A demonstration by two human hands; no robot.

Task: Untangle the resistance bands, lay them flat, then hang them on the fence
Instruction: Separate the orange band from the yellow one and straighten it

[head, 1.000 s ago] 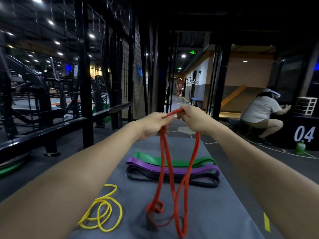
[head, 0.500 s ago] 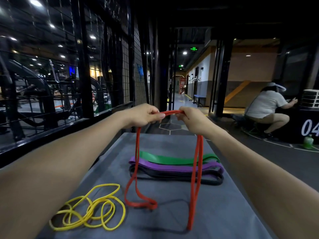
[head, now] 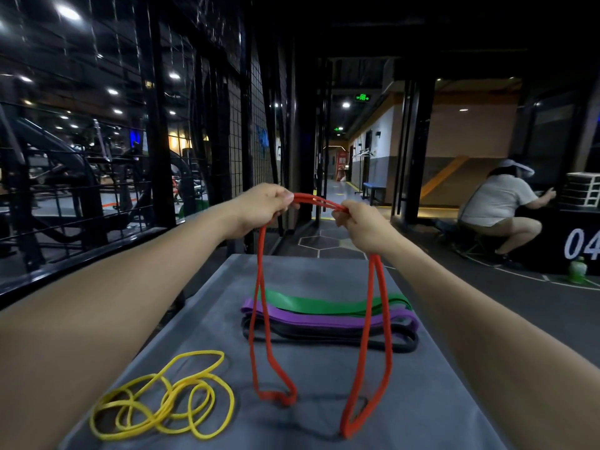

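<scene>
My left hand (head: 259, 207) and my right hand (head: 365, 224) both grip the red resistance band (head: 368, 336) in the air above the grey mat (head: 422, 401). The band stretches between my fists and drops in two loops whose lower ends reach the mat. A tangled yellow band (head: 164, 402) lies on the mat at the near left. A green band (head: 324, 305), a purple band (head: 311, 319) and a black band (head: 324, 336) lie flat side by side further back. The black wire fence (head: 194, 134) runs along the left.
A person (head: 500, 209) crouches at the right beside a black box marked 04 (head: 581, 245). A green bottle (head: 577, 271) stands on the floor there. A corridor (head: 337, 190) runs straight ahead. Gym machines (head: 65, 177) stand behind the fence.
My hands have moved apart and lifted the red band, so its knotted hang has opened into two separate loops.
</scene>
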